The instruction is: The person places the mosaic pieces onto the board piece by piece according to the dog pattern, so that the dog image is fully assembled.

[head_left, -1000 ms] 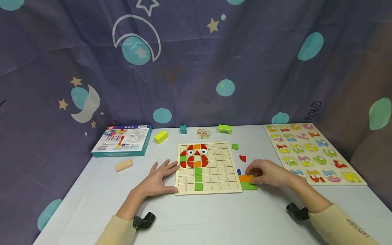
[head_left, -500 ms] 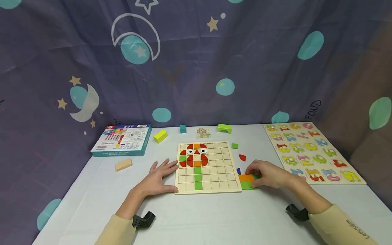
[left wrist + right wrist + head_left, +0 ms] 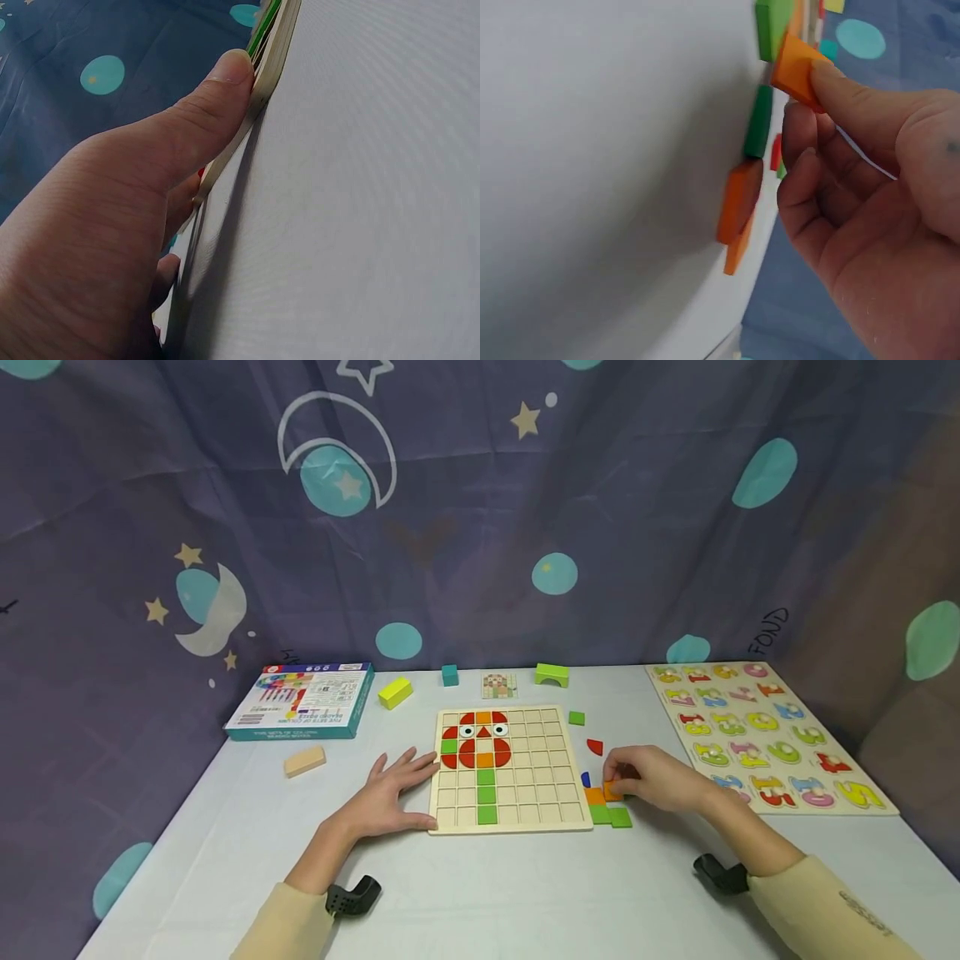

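A wooden grid board (image 3: 532, 777) lies on the white table, with red, orange, green and eye-patterned tiles set in its left part. My left hand (image 3: 386, 797) is spread along the board's left edge. In the left wrist view its thumb (image 3: 214, 97) touches the board's rim. To the right of the board, my right hand (image 3: 663, 779) pinches an orange square tile (image 3: 799, 71) between thumb and fingers, tilted up off the table. Near it lie another orange tile (image 3: 594, 796), green tiles (image 3: 620, 817) and a blue piece (image 3: 586, 780). Below the hand are a dark green piece (image 3: 759, 124) and orange pieces (image 3: 740, 199).
A red quarter piece (image 3: 595, 747) and a green square (image 3: 576, 718) lie right of the board. Behind it sit a picture card (image 3: 498, 686) and several blocks, including a green arch (image 3: 551, 675). A number puzzle (image 3: 795, 777) stands right, a flat box (image 3: 300, 703) left.
My right hand has lifted an orange tile from the cluster beside the board, and a green tile there has shifted slightly apart. The left hand stays at the board's edge.
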`<state>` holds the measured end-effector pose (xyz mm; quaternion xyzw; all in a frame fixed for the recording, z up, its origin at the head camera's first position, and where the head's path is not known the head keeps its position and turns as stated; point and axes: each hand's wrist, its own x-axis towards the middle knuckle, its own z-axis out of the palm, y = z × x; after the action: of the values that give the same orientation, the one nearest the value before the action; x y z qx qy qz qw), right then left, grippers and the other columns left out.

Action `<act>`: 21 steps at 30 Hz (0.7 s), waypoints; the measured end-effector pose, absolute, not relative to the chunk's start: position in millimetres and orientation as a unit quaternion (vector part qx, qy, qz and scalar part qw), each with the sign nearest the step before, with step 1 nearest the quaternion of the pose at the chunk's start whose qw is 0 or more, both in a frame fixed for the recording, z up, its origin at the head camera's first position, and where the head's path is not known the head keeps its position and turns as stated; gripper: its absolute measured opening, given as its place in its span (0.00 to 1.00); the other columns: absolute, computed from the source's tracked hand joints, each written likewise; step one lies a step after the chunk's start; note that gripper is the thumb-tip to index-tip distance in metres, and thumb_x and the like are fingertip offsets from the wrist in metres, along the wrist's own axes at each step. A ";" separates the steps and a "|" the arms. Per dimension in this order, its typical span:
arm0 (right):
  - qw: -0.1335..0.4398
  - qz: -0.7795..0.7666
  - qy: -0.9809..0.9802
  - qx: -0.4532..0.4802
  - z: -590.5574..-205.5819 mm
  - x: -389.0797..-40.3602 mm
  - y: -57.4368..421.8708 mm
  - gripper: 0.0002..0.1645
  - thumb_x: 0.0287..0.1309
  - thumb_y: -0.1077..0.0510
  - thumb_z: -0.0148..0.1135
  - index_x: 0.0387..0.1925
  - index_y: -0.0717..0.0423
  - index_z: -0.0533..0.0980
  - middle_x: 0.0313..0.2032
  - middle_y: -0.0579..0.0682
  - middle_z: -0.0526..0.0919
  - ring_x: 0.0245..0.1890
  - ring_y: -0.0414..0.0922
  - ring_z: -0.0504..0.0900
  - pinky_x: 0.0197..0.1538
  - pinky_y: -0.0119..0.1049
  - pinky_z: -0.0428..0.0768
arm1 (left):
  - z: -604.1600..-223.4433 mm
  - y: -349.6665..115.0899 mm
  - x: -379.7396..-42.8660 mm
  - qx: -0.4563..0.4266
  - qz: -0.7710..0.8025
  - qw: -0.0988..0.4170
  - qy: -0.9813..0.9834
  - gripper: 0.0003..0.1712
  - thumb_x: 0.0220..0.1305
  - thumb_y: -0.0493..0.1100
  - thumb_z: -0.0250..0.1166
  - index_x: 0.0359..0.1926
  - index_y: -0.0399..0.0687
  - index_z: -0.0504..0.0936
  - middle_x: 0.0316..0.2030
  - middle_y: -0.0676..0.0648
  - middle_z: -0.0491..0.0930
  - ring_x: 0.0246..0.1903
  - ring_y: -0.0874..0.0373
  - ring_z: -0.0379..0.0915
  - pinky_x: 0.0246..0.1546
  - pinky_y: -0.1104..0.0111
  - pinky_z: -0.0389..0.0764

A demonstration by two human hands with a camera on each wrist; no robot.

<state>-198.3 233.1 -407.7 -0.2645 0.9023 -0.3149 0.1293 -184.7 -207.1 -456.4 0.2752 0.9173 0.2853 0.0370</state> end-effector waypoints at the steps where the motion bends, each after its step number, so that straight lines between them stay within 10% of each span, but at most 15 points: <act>1: 0.128 -0.320 0.900 -0.265 -406.7 -199.8 231.9 0.06 0.62 0.65 0.68 0.33 0.53 0.78 0.28 0.43 0.77 0.32 0.43 0.75 0.35 0.32 0.77 | -456.1 -207.3 -184.8 0.275 0.286 0.037 0.917 0.54 0.50 0.65 0.77 0.73 0.46 0.70 0.74 0.48 0.62 0.77 0.43 0.43 0.71 0.38 0.32; 21: 0.122 -0.348 0.889 -0.270 -405.5 -229.7 160.8 0.05 0.64 0.67 0.65 0.38 0.54 0.79 0.33 0.45 0.80 0.32 0.43 0.77 0.35 0.36 0.78 | -457.7 -207.3 -186.2 0.278 0.287 0.037 0.916 0.53 0.51 0.64 0.77 0.73 0.46 0.70 0.74 0.48 0.62 0.77 0.43 0.42 0.71 0.38 0.32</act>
<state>-229.7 160.8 -405.5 -0.2703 0.8892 -0.3485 0.1220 -186.2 -207.3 -457.7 0.2780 0.9161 0.2866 0.0371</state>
